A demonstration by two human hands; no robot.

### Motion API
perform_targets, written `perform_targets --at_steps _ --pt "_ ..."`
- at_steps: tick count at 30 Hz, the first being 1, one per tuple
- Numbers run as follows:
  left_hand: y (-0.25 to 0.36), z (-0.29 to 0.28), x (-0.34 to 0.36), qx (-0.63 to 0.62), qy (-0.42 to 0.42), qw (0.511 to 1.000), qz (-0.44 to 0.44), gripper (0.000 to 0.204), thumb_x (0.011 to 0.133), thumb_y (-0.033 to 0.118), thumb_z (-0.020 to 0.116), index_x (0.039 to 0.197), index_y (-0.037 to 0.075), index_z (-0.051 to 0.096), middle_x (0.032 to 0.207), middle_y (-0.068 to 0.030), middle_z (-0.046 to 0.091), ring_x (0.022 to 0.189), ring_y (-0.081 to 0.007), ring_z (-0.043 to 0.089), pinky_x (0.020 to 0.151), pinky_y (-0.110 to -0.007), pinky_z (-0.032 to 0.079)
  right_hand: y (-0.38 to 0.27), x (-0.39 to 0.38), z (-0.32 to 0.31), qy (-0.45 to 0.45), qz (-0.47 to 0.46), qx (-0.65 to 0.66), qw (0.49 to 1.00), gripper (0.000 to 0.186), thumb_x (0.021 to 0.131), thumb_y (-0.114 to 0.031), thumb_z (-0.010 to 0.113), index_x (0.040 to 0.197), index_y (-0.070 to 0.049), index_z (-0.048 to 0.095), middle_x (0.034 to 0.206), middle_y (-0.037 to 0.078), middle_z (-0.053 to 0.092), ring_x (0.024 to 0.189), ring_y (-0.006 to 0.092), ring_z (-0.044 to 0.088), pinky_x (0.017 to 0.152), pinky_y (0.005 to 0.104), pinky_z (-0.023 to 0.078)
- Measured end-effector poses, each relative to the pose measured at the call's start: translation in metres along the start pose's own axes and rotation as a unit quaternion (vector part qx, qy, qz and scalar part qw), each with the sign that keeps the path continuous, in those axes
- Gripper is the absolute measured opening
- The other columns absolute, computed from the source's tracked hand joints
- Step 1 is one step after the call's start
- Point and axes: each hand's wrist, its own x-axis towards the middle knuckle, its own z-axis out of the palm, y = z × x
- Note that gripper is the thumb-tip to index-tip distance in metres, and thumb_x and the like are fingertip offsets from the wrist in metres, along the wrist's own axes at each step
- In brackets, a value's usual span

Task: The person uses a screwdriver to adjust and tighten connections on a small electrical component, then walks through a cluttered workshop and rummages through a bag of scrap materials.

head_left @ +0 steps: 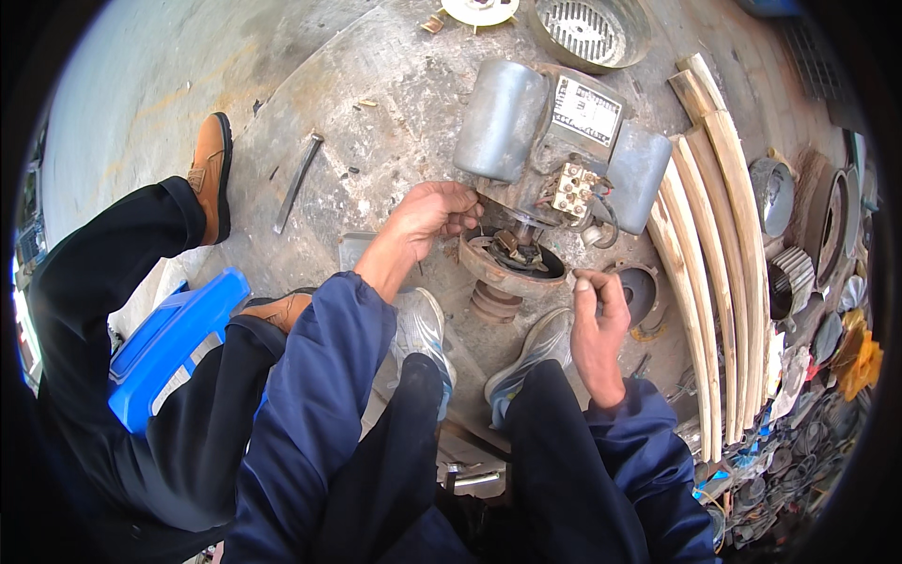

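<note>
A grey electric motor (503,113) with two cylindrical housings and a white terminal block (573,190) stands ahead of me, above a round rusty end housing (489,270) with a pulley (493,303) beneath it. My left hand (437,211) is closed at the motor's lower left edge, fingertips pinched on what may be a thin wire, too small to make out. My right hand (601,320) is beside the right rim of the end housing, fingers curled and pinched together; what they hold, if anything, is unclear. A dark round cover (637,293) lies behind that hand.
Long wooden strips (714,254) lie to the right, near metal motor parts (787,282) and clutter. A slotted cover (587,28) is at the back, a steel bar (297,188) on the left. Another person's legs (113,254) and boot (211,169) are left, beside a blue plastic stool (160,348).
</note>
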Motion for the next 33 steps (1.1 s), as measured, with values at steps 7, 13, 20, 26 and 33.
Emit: perform_targets --at_steps 7,13,20,26,33 --pt "0.008 0.004 -0.004 0.002 -0.013 1.0 -0.007 0.013 0.099 0.011 0.071 0.108 0.003 0.071 0.093 -0.0042 0.076 0.075 -0.0103 0.069 0.067 -0.024 0.054 -0.062 0.019 0.033 -0.066 -0.21 -0.122 0.968 0.017 0.089 -0.006 0.077 0.104 -0.003 0.07 0.083 0.013 0.062 0.075 0.0332 0.065 0.066 0.0425 0.053" --pt "0.011 0.007 -0.006 -0.015 -0.016 1.0 -0.003 0.016 0.096 0.008 0.071 0.11 0.002 0.068 0.094 -0.0065 0.077 0.072 -0.01 0.069 0.065 -0.023 0.054 -0.078 0.044 0.054 -0.11 -0.186 -0.209 0.954 0.019 0.093 -0.018 0.073 0.103 -0.002 0.066 0.089 0.02 0.07 0.075 0.0409 0.07 0.063 0.05 0.055" --pt "0.011 0.013 -0.004 -0.038 -0.008 0.999 0.017 0.018 0.092 0.005 0.071 0.109 0.001 0.067 0.091 -0.0086 0.076 0.073 -0.0107 0.067 0.063 -0.024 0.051 -0.088 0.064 0.065 -0.172 -0.105 -0.296 0.934 0.02 0.094 -0.022 0.07 0.094 -0.002 0.067 0.082 0.024 0.073 0.075 0.0472 0.071 0.067 0.0565 0.055" --pt "0.006 0.008 -0.007 -0.022 -0.015 0.997 0.077 0.017 0.091 0.002 0.07 0.108 -0.001 0.066 0.091 -0.0114 0.075 0.078 -0.0152 0.068 0.069 -0.028 0.054 -0.076 0.058 0.074 -0.102 -0.125 -0.231 0.96 0.017 0.094 -0.022 0.068 0.094 -0.005 0.071 0.083 0.025 0.073 0.076 0.0463 0.071 0.069 0.0556 0.056" --pt "-0.008 -0.007 -0.001 0.034 -0.087 0.986 0.139 0.017 0.094 0.005 0.072 0.11 -0.001 0.073 0.099 -0.0103 0.077 0.09 -0.016 0.071 0.083 -0.03 0.056 -0.08 0.062 0.075 -0.128 -0.037 -0.248 0.959 0.023 0.094 -0.027 0.068 0.096 -0.006 0.079 0.081 0.024 0.072 0.077 0.0448 0.072 0.073 0.0507 0.057"
